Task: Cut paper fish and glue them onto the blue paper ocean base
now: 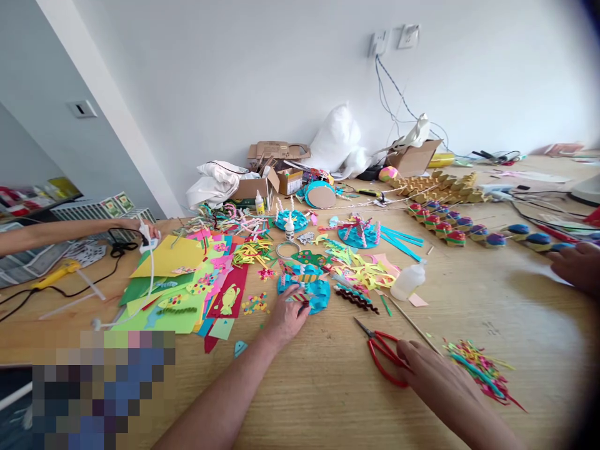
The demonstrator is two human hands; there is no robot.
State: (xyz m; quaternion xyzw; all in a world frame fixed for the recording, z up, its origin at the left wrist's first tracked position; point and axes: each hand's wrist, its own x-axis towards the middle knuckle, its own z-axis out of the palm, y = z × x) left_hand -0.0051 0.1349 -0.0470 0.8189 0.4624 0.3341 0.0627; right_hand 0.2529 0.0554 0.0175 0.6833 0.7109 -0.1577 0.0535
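My left hand [287, 317] rests on a blue paper craft [320, 301] on the table, its fingers bent around the near left edge by a striped paper piece. My right hand [434, 372] has its fingers curled at one red handle loop of the scissors [385, 357]. The scissors lie on the wood with their dark tips pointing away to the left, the handles spread apart. Dark wavy paper strips [359, 300] lie just right of the craft. A clear glue bottle [407, 282] leans beyond the scissors, and a thin wooden stick [412, 324] runs toward my right hand.
Coloured paper sheets [162, 300] are piled at left, where another person's hand [145, 230] holds a white power strip [150, 240]. Another hand [579, 267] is at the right edge near painted egg-carton cups [494, 239]. Paper shreds [480, 369] lie at right; boxes [412, 156] stand behind.
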